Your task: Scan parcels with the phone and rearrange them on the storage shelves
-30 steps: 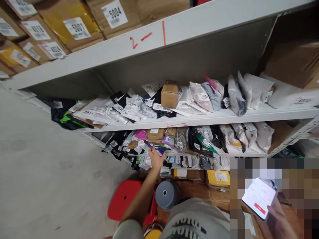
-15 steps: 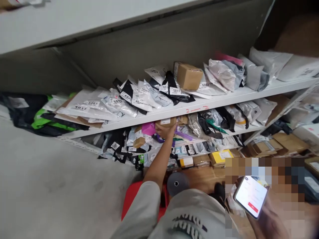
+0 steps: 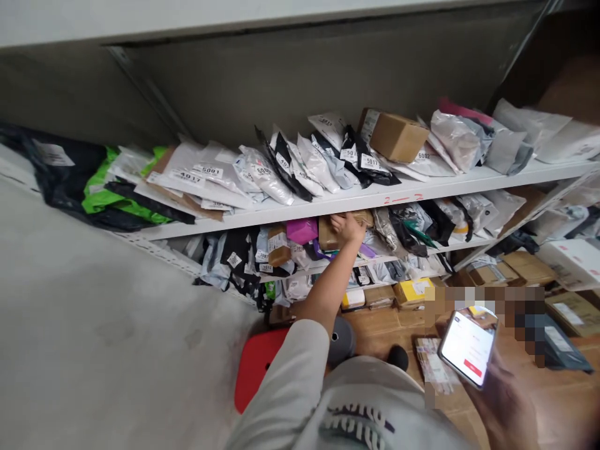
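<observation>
Smartphone (image 3: 469,344) in the right hand (image 3: 510,400), brown parcel (image 3: 328,236) under the left hand (image 3: 351,230)

Standing close up to the shelving, the person in the grey T-shirt (image 3: 295,365) stretches the left arm down and forward. The left hand lies over the brown parcel on the lower shelf (image 3: 469,245), just beneath the edge of the upper shelf (image 3: 281,214), which carries a red handwritten "2—2". Its fingers (image 3: 338,221) are bent and touch the cardboard; I cannot tell how wide they are spread or whether they grip it. A magenta package (image 3: 302,230) sits just to the left of the parcel, and a silver-grey plastic mailer (image 3: 387,230) to the right of the hand.

The right hand is well apart from the shelves, low on the right, with its fingers closed around the smartphone. The lit white screen is turned up and shows a red button near the bottom; part of the hand is blurred.

On the upper shelf, a small cardboard box (image 3: 398,137) rests tilted near a black mailer (image 3: 375,164) labelled 5017. Farther left lie white mailers (image 3: 210,169), two reading 5001 and 4017. Lower down are a yellow box (image 3: 412,290) and, beside the sleeve, a red plastic stool (image 3: 257,359).
</observation>
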`<action>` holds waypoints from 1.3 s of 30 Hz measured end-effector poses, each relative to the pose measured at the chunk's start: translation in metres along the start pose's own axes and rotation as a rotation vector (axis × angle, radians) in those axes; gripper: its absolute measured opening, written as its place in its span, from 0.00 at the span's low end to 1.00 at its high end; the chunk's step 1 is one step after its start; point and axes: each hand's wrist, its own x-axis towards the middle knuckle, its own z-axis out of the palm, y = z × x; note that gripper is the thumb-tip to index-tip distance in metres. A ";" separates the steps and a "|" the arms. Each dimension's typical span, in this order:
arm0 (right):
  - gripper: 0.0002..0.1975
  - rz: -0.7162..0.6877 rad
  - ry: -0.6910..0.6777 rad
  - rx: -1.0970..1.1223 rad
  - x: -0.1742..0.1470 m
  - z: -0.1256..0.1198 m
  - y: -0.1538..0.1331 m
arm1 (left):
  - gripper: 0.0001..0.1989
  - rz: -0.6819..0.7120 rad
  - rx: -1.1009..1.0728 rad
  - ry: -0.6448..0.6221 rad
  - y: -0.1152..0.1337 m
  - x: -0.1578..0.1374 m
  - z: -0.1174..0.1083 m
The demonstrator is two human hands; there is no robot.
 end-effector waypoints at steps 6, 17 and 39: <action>0.32 0.086 -0.010 0.128 -0.014 0.029 -0.002 | 0.49 -0.152 -0.005 0.038 -0.051 -0.009 0.000; 0.35 0.068 -0.014 0.079 -0.027 0.025 -0.001 | 0.59 -0.216 0.046 -0.055 -0.102 0.004 -0.004; 0.31 0.018 0.009 0.273 -0.001 -0.007 0.022 | 0.51 -0.179 0.050 -0.142 -0.076 0.032 -0.023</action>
